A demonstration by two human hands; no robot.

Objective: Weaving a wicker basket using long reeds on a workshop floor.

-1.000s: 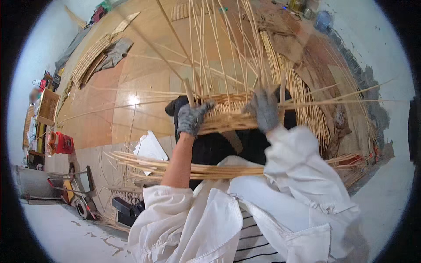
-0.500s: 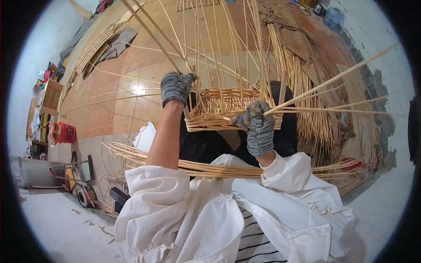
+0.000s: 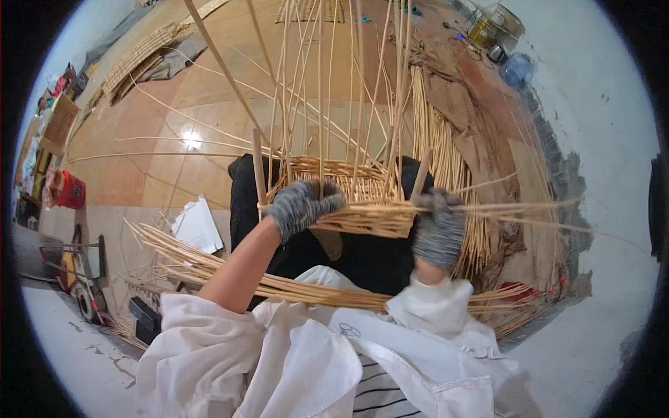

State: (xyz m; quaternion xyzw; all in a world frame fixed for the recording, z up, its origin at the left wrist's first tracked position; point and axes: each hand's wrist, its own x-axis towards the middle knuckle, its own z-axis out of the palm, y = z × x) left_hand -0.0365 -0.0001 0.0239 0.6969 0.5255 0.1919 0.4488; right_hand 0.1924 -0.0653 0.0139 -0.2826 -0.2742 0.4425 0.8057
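Note:
A half-woven wicker basket [image 3: 362,224] rests over my black-clad knees, with tall upright stakes [image 3: 322,90] rising from it. My left hand [image 3: 304,207], in a grey knit glove, is closed over the basket's near wall. At the near right corner, my right hand [image 3: 440,233], gloved alike, is closed round long willow rods [image 3: 516,207] that run along the near rim and stick out to the right. A thicker post stands at each end of the near wall. Much of the right hand's fingertips is hidden by the rods and slightly blurred.
A bundle of rods [image 3: 320,292] lies across my lap. More rods [image 3: 449,157] lie on brown sacking [image 3: 488,139] to the right. A white sheet [image 3: 198,224], a red bucket [image 3: 70,190] and a wheeled cart [image 3: 82,292] are on the left; a blue water jug [image 3: 516,70] stands far right.
My left hand has come down from the stakes at the left corner onto the near wall. My right hand has shifted right and down to the right corner, and the thick rod now stands upright.

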